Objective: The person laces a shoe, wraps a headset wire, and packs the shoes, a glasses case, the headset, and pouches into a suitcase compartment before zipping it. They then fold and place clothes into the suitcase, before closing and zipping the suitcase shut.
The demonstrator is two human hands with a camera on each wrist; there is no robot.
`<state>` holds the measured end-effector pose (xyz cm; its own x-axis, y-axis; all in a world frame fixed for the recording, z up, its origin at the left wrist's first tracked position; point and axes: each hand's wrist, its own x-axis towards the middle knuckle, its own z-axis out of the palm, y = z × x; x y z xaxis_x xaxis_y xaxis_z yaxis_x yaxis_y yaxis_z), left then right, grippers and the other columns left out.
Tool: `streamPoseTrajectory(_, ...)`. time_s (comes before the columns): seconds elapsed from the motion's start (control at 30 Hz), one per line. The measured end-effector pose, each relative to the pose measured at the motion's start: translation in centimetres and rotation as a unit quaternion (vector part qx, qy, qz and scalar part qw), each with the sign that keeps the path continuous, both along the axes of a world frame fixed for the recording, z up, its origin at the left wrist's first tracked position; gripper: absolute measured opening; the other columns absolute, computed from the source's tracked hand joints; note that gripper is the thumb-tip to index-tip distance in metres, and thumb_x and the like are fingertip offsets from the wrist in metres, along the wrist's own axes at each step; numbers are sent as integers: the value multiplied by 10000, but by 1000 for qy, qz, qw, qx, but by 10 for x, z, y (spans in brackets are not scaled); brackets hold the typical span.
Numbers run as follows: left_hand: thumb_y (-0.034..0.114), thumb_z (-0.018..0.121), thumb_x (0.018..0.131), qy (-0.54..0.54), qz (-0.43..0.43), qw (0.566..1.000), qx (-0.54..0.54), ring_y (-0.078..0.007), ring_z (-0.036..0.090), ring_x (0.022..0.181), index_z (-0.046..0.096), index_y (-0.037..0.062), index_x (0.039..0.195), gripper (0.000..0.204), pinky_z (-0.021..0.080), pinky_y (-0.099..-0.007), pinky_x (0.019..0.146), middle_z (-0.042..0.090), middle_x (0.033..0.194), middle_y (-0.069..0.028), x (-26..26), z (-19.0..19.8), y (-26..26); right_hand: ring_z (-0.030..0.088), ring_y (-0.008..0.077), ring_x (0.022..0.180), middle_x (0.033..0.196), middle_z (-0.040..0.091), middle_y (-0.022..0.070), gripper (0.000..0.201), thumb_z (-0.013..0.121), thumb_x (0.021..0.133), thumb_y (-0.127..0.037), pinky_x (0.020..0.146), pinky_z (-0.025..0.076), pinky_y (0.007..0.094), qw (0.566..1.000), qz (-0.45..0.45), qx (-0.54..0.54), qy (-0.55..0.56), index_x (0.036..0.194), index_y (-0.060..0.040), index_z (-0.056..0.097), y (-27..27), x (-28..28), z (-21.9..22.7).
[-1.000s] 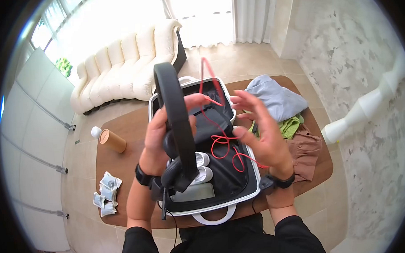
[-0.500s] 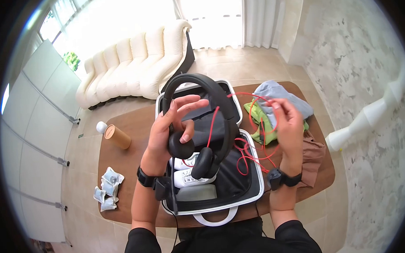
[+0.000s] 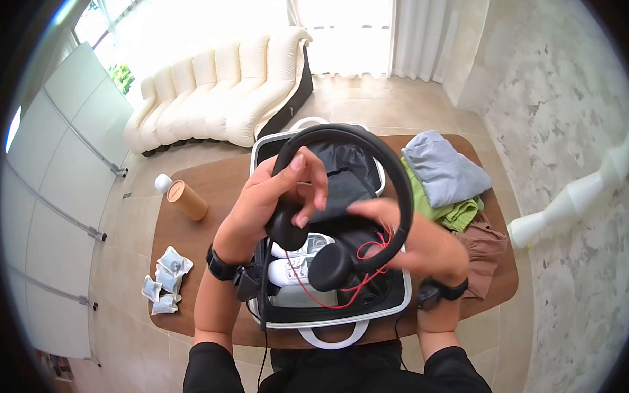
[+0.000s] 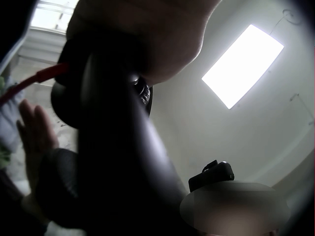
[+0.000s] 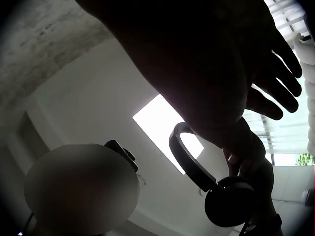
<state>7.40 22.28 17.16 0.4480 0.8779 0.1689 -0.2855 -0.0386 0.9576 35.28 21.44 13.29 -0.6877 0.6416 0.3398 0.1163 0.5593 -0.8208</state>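
Note:
My left hand (image 3: 269, 198) grips black over-ear headphones (image 3: 331, 267) by the left ear cup, above an open suitcase (image 3: 336, 323). The headband arches up and to the right, and the other ear cup hangs lower. A red cable (image 3: 336, 307) loops down from the left cup toward my right hand (image 3: 434, 244). That hand lies partly behind the headband, its fingers straight and spread in the right wrist view. White shoes (image 3: 282, 272) and a grey item (image 3: 301, 296) lie in the near shell. The left wrist view is mostly filled by the dark headphones.
Folded clothes (image 3: 445, 171) in grey, green and brown lie right of the suitcase. On the table's left are a cardboard tube (image 3: 188, 201), a small white object (image 3: 163, 183) and clear inflated packets (image 3: 170, 271). A cream sofa (image 3: 221, 96) stands beyond the table.
The headphones have turned from edge-on to facing me. My right hand held up a loop of red cable half a second ago; now it has moved left behind the headband, and the cable hangs lower.

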Motion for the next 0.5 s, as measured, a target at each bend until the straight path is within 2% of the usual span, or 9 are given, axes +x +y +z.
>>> streamPoseTrajectory(0.03,397,433,1131,7,1,1000,6,-136,527,518,543,8,1019,419,441,-238,500,640,787,-148,3,2,0,618,288,1266,1296,667,186,591,825,869,-187,1088,454,389,997,71,-21,-6,1382,7,604,-3,-11,-5)
streamPoseTrajectory(0.17,378,430,1133,-16,7,1000,14,-141,550,537,547,11,1006,405,447,-237,500,621,755,-126,7,5,0,650,289,1209,1256,680,191,596,858,854,-215,1060,478,390,984,172,-17,-41,1357,6,626,-17,-42,-12)
streamPoseTrajectory(0.23,377,430,1133,-14,11,1000,19,-142,557,543,548,12,1007,404,448,-238,503,617,751,-121,4,7,-1,659,241,906,1020,686,129,405,799,922,-251,829,534,361,984,154,-65,-55,1211,-10,650,-22,-47,-20)
streamPoseTrajectory(0.27,377,430,1133,-13,13,1000,23,-144,564,549,548,13,1009,402,448,-239,506,614,747,-117,3,7,-1,659,241,906,1020,686,129,405,799,922,-251,829,534,361,984,157,-64,-56,1211,-10,650,-18,-48,-23)
streamPoseTrajectory(0.33,380,442,1130,-3,20,999,31,-144,569,554,549,15,1013,398,447,-242,508,614,747,-112,-2,8,-2,608,178,758,897,660,97,276,740,948,-171,685,508,327,957,232,-143,-96,1161,-12,666,-8,-49,-27)
streamPoseTrajectory(0.37,383,453,1128,7,23,999,38,-145,573,559,551,18,1017,393,446,-245,510,614,747,-108,-4,8,-2,608,178,758,897,660,97,276,740,948,-171,685,508,327,957,234,-143,-97,1161,-12,666,-8,-49,-26)
streamPoseTrajectory(0.43,390,481,1120,4,45,999,18,-132,576,571,576,36,1015,381,433,-238,515,628,757,-89,-8,9,-3,577,143,697,857,633,86,171,680,940,-89,618,467,314,990,92,-102,36,1085,-1,655,-8,-43,-22)
streamPoseTrajectory(0.47,397,509,1112,1,65,998,-2,-119,579,583,601,53,1014,369,421,-230,519,642,767,-69,-10,9,-4,556,135,685,834,618,76,162,668,904,-49,613,454,322,986,59,-144,-62,1060,-7,657,-3,-33,-13)
streamPoseTrajectory(0.5,397,509,1112,0,66,998,-3,-119,579,583,601,53,1014,369,421,-230,519,642,767,-69,-10,7,-3,556,135,685,834,618,76,162,668,904,-49,613,454,322,986,60,-144,-63,1060,-7,657,0,-28,-14)
